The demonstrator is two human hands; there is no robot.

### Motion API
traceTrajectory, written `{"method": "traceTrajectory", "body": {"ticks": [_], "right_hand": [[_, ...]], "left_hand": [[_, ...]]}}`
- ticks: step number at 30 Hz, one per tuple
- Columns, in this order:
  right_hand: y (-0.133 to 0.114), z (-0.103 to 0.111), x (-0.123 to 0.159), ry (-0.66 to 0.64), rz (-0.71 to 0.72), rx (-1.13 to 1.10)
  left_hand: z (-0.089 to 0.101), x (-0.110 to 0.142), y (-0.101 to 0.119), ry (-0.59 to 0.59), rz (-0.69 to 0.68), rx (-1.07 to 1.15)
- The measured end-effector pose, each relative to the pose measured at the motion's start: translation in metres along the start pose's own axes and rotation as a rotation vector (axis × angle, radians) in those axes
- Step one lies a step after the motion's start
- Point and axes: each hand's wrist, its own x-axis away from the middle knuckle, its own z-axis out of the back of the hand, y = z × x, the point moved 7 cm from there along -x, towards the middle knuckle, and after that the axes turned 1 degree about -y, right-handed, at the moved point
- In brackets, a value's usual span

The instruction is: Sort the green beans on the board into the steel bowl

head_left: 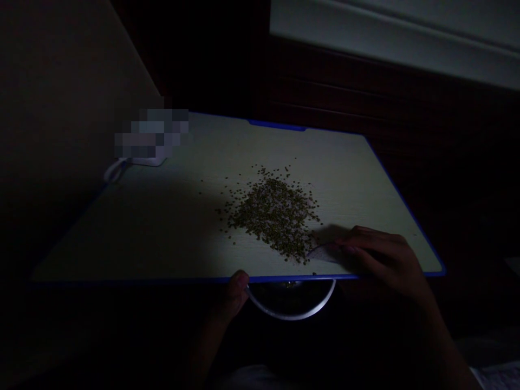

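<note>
In dim light, a pile of small greenish-brown seeds (273, 210), perhaps beans, lies on a pale folding-type table (170, 238) with a blue edge. My right hand (384, 259) pinches a thin, flat, pale piece (323, 252) whose edge touches the near right side of the pile; its exact kind is too dark to tell. Below the table's near edge is a round metal bowl (293, 317), partly hidden by the tabletop, with a few seeds visible inside. My left hand (233, 295) is closed on the bowl's left rim, thumb up beside the table edge.
A pixelated object with a pale base (151, 161) and a white cable or strap (115, 170) rests at the table's far left corner. Stray seeds are scattered round the pile. Dark furniture and a light ledge (390, 43) stand behind the table.
</note>
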Motion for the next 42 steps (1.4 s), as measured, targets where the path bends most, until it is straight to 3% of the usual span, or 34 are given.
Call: {"method": "traceTrajectory", "body": {"ticks": [15, 19, 23, 29, 36, 42], "right_hand": [[-0.001, -0.003, 0.0, -0.058, 0.033, 0.019], [0.002, 0.001, 0.001, 0.0, 0.004, 0.015], [0.003, -0.001, 0.001, -0.031, -0.007, 0.056], [-0.002, -0.003, -0.002, -0.047, 0.039, 0.026], [0.0, -0.001, 0.0, -0.025, 0.018, -0.01], [0.0, 0.003, 0.001, 0.025, 0.025, -0.016]], "left_hand": [[0.02, -0.001, -0.007, 0.1, 0.003, -0.073], [0.017, -0.001, -0.005, 0.119, 0.0, -0.063], [0.014, 0.001, 0.0, 0.134, -0.025, -0.054], [0.012, 0.0, -0.003, 0.074, -0.014, -0.026], [0.027, -0.005, -0.012, 0.087, -0.027, -0.029], [0.018, -0.002, -0.005, 0.071, -0.032, -0.024]]}}
